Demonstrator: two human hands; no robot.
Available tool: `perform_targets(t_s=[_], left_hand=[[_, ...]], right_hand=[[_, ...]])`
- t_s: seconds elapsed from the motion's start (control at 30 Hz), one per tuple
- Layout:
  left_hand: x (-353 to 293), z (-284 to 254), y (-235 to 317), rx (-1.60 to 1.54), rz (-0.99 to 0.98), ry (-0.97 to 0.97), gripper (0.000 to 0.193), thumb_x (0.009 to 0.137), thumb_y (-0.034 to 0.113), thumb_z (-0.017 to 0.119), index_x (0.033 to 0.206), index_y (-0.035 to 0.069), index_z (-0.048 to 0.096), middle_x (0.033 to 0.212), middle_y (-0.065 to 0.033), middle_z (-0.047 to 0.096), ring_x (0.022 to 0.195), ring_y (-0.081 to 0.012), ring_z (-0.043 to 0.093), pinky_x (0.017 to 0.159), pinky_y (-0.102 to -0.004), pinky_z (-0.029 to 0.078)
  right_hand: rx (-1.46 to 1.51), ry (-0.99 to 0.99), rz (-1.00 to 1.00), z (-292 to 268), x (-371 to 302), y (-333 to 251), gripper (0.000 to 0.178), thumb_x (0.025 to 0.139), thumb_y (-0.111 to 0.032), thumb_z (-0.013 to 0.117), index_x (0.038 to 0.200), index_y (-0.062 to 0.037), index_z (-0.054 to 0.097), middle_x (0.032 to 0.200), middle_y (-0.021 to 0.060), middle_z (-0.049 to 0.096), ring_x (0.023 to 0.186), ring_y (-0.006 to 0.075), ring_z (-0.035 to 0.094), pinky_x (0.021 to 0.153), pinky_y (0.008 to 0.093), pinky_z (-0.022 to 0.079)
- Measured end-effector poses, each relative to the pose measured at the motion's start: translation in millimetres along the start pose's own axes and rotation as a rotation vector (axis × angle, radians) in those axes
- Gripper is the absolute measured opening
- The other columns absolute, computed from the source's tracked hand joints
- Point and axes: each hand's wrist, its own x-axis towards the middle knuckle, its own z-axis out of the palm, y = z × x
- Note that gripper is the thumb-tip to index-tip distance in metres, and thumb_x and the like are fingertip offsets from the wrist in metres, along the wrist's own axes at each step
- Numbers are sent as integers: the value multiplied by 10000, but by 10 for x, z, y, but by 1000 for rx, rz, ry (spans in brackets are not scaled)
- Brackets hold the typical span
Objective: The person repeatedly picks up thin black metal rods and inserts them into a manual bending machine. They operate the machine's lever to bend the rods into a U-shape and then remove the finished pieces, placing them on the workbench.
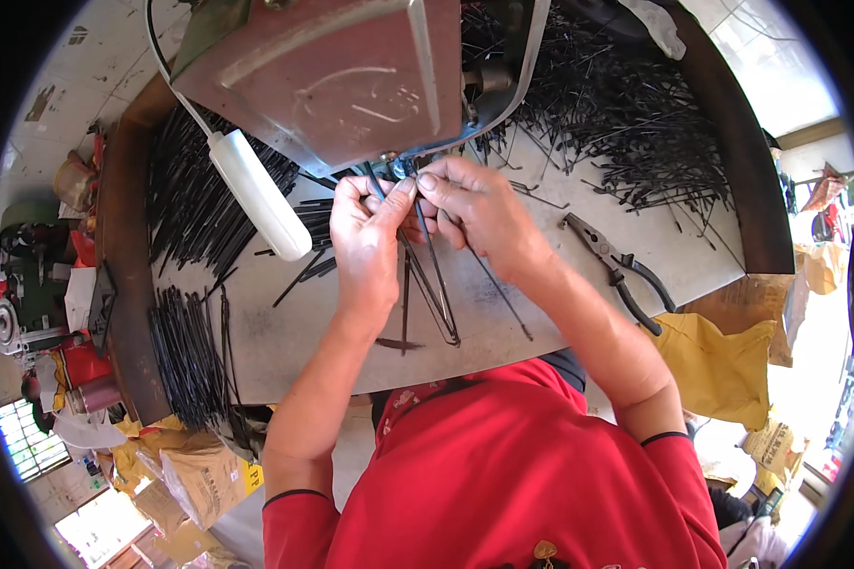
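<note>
My left hand [368, 247] and my right hand [489, 213] meet close under the front of a reddish-brown machine [332, 81]. Between the fingers of my left hand are thin black metal rods [434, 289], which hang down toward me over the table, two of them joining at a bent lower end. My right thumb and forefinger pinch at the rods' upper ends, beside a small lit spot on the machine. Another thin rod [500, 294] slants out below my right hand; whether that hand grips it, I cannot tell. The exact tips are hidden by my fingers.
Pliers with black handles [621, 270] lie on the grey table [304, 356] at the right. Black rods are heaped at far left [199, 199], near left [188, 356] and back right [626, 114]. A white lamp [261, 194] hangs left of my hands. Raised brown edging [123, 247] borders the table.
</note>
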Motion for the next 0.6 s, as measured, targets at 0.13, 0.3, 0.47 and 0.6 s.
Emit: perform_targets(t_s=[0.13,0.3,0.47,0.6], left_hand=[[22,-14,84,42,-99,21,221,878,106,630,898,56,416,681,-80,602,537,-140,582,478,-240,444],[20,-4,99,34,-93,31,243,865,97,645,856,74,403,677,-76,603,526,-141,580,471,-238,439],[1,26,83,47,-16,49,249,859,65,641,831,84,394,679,-63,582,537,-140,579,474,-229,436],[-110,52,211,124,-30,31,194,866,68,628,873,66,434,708,-86,610,545,-142,580,479,-230,427]], right_hand=[[17,-45,61,-44,19,-78,180,940,-177,502,889,-26,584,658,20,572,452,55,430,368,212,275],[144,-46,54,-28,16,-9,175,941,-174,497,882,-34,584,662,22,574,455,55,439,367,209,273],[154,-15,25,-4,-15,-48,165,936,-164,505,875,-35,587,666,28,573,459,62,449,369,215,284],[85,-26,1,-1,-97,-48,182,943,-204,512,933,-38,587,694,19,559,451,47,412,358,202,252]])
